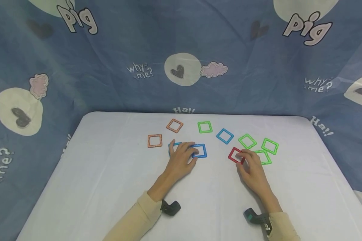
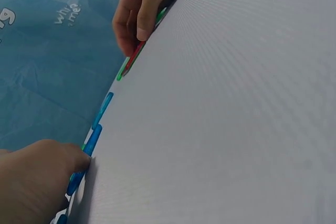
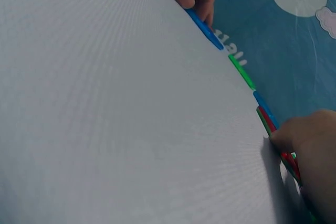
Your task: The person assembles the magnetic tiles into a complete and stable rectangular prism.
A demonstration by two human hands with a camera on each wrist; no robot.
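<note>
1 red square (image 1: pixel 231 152) right of centre on the white table (image 1: pixel 108 167), pinched by right hand (image 1: pixel 253 170), left hand (image 1: pixel 181 161) pinching 1 of 3 blue squares (image 1: pixel 205 150), both palm-down, reaching forward; 4 green squares (image 1: pixel 205 132), 2 orange squares (image 1: pixel 155 146) around.

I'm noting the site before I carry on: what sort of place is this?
Probably a makeshift recording booth: a white table, printed blue cloth behind it and at both sides, and dark wrist cameras on the person.

A blue cloth (image 1: pixel 114 95) fills the upper frame, with "pig" lettering (image 1: pixel 77 18) at upper left and upper right; a white table (image 1: pixel 211 190) spans the lower centre.
</note>
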